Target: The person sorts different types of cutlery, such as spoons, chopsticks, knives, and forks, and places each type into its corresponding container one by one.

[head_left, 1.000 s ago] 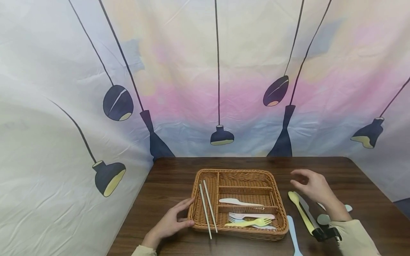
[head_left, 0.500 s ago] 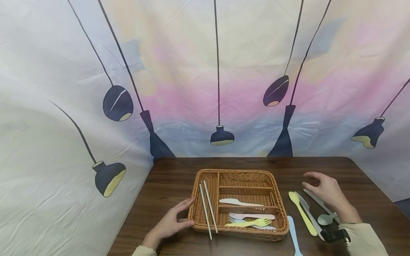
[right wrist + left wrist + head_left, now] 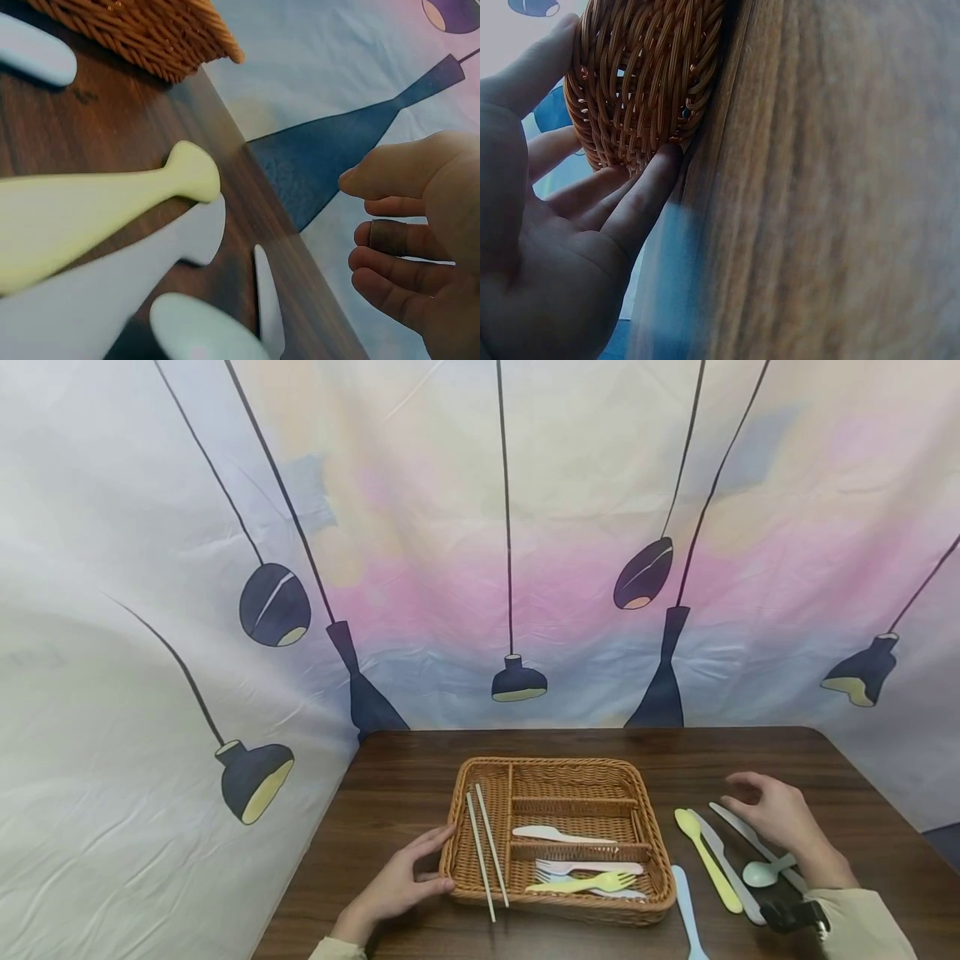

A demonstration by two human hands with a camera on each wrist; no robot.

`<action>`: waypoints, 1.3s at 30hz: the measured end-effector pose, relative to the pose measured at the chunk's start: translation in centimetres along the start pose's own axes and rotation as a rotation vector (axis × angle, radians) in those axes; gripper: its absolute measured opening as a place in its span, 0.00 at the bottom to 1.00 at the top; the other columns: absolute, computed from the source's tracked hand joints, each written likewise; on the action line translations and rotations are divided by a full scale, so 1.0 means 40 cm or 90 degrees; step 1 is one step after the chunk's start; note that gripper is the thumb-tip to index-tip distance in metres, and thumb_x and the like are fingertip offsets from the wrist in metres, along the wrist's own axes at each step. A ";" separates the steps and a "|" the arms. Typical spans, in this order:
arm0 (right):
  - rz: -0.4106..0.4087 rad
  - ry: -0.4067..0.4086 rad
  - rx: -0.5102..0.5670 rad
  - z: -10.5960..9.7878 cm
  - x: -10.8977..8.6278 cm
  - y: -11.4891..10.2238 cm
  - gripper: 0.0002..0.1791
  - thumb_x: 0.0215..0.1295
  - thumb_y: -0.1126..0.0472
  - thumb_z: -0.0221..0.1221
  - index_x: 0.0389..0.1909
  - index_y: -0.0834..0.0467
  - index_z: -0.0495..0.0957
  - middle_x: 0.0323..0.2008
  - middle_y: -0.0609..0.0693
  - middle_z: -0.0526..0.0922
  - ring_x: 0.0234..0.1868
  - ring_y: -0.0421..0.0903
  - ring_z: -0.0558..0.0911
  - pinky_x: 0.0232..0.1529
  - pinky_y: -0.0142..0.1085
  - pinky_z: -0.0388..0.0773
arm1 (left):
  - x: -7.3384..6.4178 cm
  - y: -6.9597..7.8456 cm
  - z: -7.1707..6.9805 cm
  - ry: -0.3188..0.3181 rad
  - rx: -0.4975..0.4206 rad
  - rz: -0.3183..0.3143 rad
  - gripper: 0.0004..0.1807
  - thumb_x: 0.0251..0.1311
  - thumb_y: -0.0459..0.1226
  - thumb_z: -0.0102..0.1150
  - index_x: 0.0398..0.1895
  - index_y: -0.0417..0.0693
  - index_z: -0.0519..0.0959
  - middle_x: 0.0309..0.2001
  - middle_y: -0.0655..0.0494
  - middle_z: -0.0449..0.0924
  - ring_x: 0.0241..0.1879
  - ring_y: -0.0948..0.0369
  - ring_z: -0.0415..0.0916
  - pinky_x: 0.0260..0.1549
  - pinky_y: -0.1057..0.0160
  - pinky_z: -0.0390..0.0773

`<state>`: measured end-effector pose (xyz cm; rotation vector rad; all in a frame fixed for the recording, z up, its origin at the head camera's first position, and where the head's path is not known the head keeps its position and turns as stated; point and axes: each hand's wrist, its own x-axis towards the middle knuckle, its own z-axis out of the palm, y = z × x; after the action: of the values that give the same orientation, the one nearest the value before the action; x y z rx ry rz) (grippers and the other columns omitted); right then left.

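Touching the outside of the brown basket point(image 3: 573, 782) at its left end, the left hand point(image 3: 397, 881) has its fingers point(image 3: 649, 191) spread and nearly straight against the woven wall. The right hand point(image 3: 776, 810) hangs over the right side of the dark wood surface point(image 3: 405, 777). Its fingers bend softly, with a gap by the thumb, and they hold nothing.

The basket sits on the surface between the two hands. Two sticks point(image 3: 481, 857) lie in its long left part, and their near ends poke out over the front edge. A white knife point(image 3: 555, 834) lies in the middle part on the right, along the low wall. In the front part are a pink fork point(image 3: 588, 867), a blue fork point(image 3: 632, 894) and a yellow fork point(image 3: 581, 883), with yellow on top of blue.

Just right of the basket lies a light blue tool point(image 3: 686, 910), its near end out of sight. Next come a yellow spoon point(image 3: 708, 860) and a gray knife point(image 3: 726, 864), side by side. Nearest the right hand is another knife point(image 3: 738, 827), with a green spoon point(image 3: 760, 874) across its handle.
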<state>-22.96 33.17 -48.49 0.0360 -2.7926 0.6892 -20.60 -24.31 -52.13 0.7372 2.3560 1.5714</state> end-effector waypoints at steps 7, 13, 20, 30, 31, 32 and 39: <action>0.038 -0.030 -0.002 0.004 -0.008 0.019 0.24 0.59 0.55 0.65 0.50 0.67 0.77 0.38 0.63 0.84 0.33 0.54 0.81 0.27 0.44 0.77 | 0.000 0.000 0.000 0.000 0.001 -0.004 0.43 0.56 0.37 0.69 0.74 0.45 0.59 0.75 0.34 0.48 0.69 0.36 0.53 0.51 0.66 0.81; 0.054 -0.051 -0.004 0.012 -0.011 0.033 0.25 0.59 0.55 0.65 0.51 0.68 0.76 0.37 0.63 0.83 0.34 0.55 0.81 0.27 0.44 0.78 | 0.003 -0.006 -0.002 0.002 0.004 -0.008 0.43 0.57 0.36 0.69 0.74 0.44 0.59 0.75 0.34 0.48 0.70 0.36 0.52 0.51 0.66 0.81; 0.068 -0.062 -0.011 0.020 -0.010 0.050 0.25 0.58 0.55 0.66 0.50 0.68 0.77 0.36 0.61 0.83 0.34 0.54 0.81 0.26 0.42 0.77 | 0.000 -0.002 0.000 0.005 0.002 -0.008 0.43 0.56 0.37 0.69 0.74 0.44 0.59 0.74 0.35 0.48 0.70 0.37 0.52 0.51 0.66 0.81; 0.093 -0.095 -0.002 0.022 -0.018 0.065 0.27 0.58 0.53 0.66 0.51 0.69 0.76 0.36 0.61 0.83 0.35 0.55 0.82 0.27 0.43 0.78 | 0.001 -0.005 0.000 0.006 0.001 -0.005 0.44 0.56 0.37 0.70 0.74 0.44 0.59 0.74 0.35 0.49 0.70 0.38 0.52 0.51 0.66 0.81; 0.092 -0.099 -0.001 0.022 -0.020 0.068 0.28 0.58 0.52 0.66 0.52 0.69 0.76 0.36 0.62 0.83 0.35 0.55 0.82 0.28 0.45 0.78 | 0.001 -0.006 0.001 0.005 0.000 -0.005 0.44 0.56 0.36 0.69 0.74 0.44 0.59 0.74 0.35 0.49 0.70 0.38 0.52 0.51 0.66 0.81; 0.092 -0.101 -0.001 0.023 -0.022 0.071 0.28 0.58 0.52 0.66 0.52 0.69 0.76 0.36 0.62 0.84 0.35 0.56 0.82 0.29 0.45 0.79 | 0.001 -0.008 0.001 0.004 -0.002 -0.006 0.43 0.56 0.36 0.69 0.74 0.44 0.59 0.75 0.35 0.48 0.70 0.37 0.52 0.51 0.66 0.81; 0.098 -0.121 -0.004 0.029 -0.028 0.083 0.28 0.57 0.52 0.67 0.51 0.69 0.76 0.38 0.63 0.84 0.37 0.57 0.82 0.31 0.48 0.80 | 0.002 -0.010 0.000 0.002 -0.007 -0.006 0.43 0.56 0.36 0.69 0.74 0.43 0.59 0.75 0.35 0.48 0.70 0.35 0.52 0.51 0.66 0.81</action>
<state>-22.43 35.54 -51.28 -0.1227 -3.0034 0.7481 -20.79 -24.39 -52.48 0.7216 2.3476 1.5811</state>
